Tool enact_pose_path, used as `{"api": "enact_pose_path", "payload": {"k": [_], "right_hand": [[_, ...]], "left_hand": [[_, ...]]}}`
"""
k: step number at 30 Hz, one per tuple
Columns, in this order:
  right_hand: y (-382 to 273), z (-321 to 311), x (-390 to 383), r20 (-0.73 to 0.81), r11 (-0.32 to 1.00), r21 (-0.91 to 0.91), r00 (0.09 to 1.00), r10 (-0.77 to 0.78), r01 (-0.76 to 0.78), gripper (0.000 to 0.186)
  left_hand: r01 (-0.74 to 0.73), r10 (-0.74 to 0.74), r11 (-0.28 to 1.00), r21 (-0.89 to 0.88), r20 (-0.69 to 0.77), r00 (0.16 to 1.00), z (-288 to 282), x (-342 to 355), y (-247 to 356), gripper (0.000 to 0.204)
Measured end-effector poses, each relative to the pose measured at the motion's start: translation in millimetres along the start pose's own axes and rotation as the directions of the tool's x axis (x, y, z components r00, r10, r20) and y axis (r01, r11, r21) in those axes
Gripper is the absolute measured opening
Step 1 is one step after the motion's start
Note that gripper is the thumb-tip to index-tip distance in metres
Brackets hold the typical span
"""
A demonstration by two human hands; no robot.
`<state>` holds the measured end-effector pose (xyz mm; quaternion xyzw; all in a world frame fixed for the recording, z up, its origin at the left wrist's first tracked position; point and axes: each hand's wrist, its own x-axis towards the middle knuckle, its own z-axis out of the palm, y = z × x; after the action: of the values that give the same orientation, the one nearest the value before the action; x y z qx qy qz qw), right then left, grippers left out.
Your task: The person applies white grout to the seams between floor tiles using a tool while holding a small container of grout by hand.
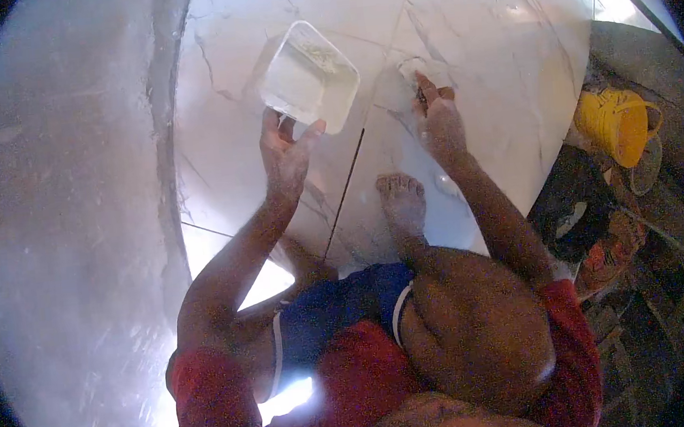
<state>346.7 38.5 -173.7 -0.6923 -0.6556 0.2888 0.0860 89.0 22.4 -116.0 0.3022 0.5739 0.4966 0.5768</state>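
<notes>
My left hand [286,155] grips the near edge of a white, square-cornered plastic tub [271,75], thumb on one side and fingers on the other. The tub is tilted, and a pale paste or powder coats its inside. To the right, my right hand [438,116] presses a small whitish wad [410,67] against the tiled floor [499,61], close to a tile joint. Whether the wad is cloth or sponge I cannot make out. The joint between the tiles shows dark [345,187] nearer to me and pale farther off.
My bare foot [401,196] rests on the tiles between my arms. At the right lie a yellow bucket [617,126] on its side, a black bag or cloth [573,201] and a red-orange sack [610,251]. A rough grey surface [72,196] borders the tiles on the left.
</notes>
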Motion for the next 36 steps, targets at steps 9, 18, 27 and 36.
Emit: {"api": "enact_pose_path", "payload": {"k": [9,18,27,36], "right_hand": [[-9.8,34.9,14.7,-0.028,0.992,-0.022,0.992,0.124,-0.125,0.057],[-35.6,5.8,14.6,0.057,0.990,-0.066,0.991,0.125,-0.121,0.056],[-45.2,-23.4,-22.0,0.320,0.995,-0.080,0.947,-0.028,0.056,0.043],[-72.6,-29.3,15.4,0.435,0.934,-0.147,0.869,-0.235,0.326,0.031]], "left_hand": [[0.023,-0.024,0.999,-0.021,-0.023,0.999,1.1,-0.3,-0.8,0.068],[0.051,-0.051,0.998,-0.024,0.005,0.999,-3.5,-0.3,-8.0,0.068],[0.008,-0.008,0.995,0.096,0.000,1.000,3.0,6.8,-0.1,0.066],[-0.015,-0.028,0.970,0.243,0.172,0.985,4.8,7.3,-8.3,0.060]]}}
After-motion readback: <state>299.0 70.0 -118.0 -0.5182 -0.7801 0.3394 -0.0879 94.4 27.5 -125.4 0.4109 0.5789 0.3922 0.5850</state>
